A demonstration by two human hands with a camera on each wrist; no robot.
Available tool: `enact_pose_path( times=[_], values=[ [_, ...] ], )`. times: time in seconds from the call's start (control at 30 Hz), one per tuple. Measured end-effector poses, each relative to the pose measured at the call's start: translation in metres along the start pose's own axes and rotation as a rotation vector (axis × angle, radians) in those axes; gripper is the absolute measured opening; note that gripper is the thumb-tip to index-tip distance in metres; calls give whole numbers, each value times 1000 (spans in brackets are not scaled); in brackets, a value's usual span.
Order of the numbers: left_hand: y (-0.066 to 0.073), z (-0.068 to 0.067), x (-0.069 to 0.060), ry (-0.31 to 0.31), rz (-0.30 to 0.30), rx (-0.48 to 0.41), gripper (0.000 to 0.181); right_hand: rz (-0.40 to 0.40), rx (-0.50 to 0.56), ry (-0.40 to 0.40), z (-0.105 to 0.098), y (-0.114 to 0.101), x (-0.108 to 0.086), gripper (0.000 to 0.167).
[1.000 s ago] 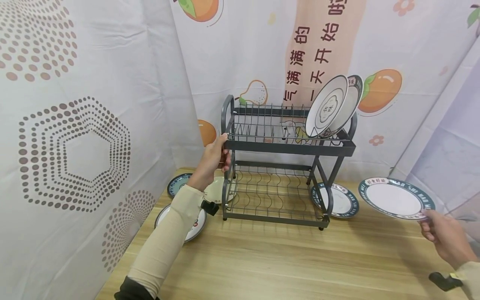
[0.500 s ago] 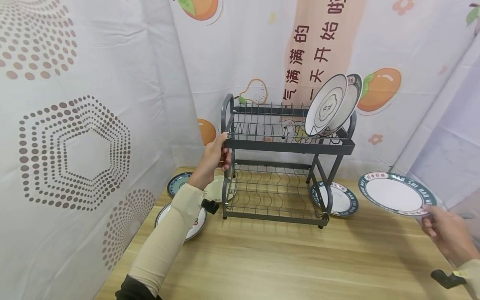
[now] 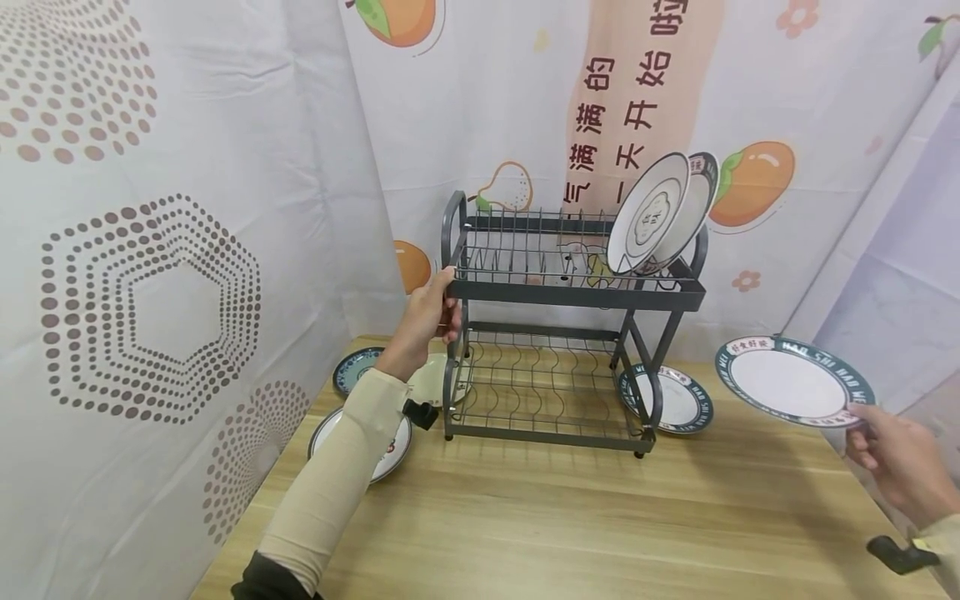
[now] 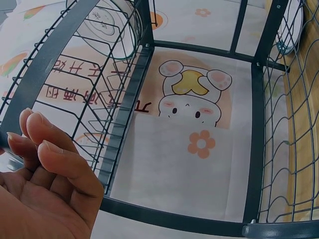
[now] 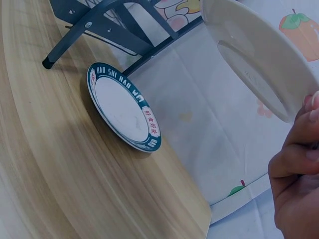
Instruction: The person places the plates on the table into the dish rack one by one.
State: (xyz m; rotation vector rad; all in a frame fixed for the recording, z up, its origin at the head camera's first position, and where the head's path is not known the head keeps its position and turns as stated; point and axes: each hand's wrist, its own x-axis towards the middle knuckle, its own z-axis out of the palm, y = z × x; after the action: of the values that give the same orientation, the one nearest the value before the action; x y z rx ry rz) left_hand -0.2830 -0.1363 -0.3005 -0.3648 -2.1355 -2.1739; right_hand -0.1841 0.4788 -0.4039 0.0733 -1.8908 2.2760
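Observation:
My left hand (image 3: 423,321) grips the front left corner of the dark dish rack (image 3: 577,293) at its upper tier; in the left wrist view its fingers (image 4: 65,164) curl beside the front bar. Off to the right, my right hand (image 3: 900,458) pinches the rim of a white plate (image 3: 787,383) with a green lettered border. That plate is held above the table, face up and slightly tilted; the right wrist view shows its pale underside (image 5: 264,55). Two large dishes (image 3: 651,215) lean upright at the right end of the upper tier.
A similar green-rimmed plate (image 3: 678,402) lies on the wooden table (image 3: 525,517), just right of the rack. Left of the rack are a blue-patterned plate (image 3: 356,367), a cream dish (image 3: 435,379) and a white plate (image 3: 393,454), partly behind my arm. Printed curtains (image 3: 300,167) stand behind and left.
The held plate and my right hand have risen slightly and tilted a little more toward me. My left hand stays on the rack. The view has shifted slightly.

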Motion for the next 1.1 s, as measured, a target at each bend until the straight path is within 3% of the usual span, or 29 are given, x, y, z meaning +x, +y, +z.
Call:
enact_pose_path(
  times=[0.27, 0.57, 0.9, 1.1],
  values=[
    [0, 0, -1, -1, -1, 3, 57, -40, -32, -11, 5, -5, 1, 45],
    [0, 0, 0, -7, -5, 2, 59, -94, 85, -160, 10, -15, 1, 48],
    [0, 0, 1, 1, -4, 2, 59, -123, 80, -174, 16, -27, 3, 50],
    [-1, 0, 1, 9, -5, 7, 58, -124, 146, -224, 20, -32, 5, 52]
  ],
)
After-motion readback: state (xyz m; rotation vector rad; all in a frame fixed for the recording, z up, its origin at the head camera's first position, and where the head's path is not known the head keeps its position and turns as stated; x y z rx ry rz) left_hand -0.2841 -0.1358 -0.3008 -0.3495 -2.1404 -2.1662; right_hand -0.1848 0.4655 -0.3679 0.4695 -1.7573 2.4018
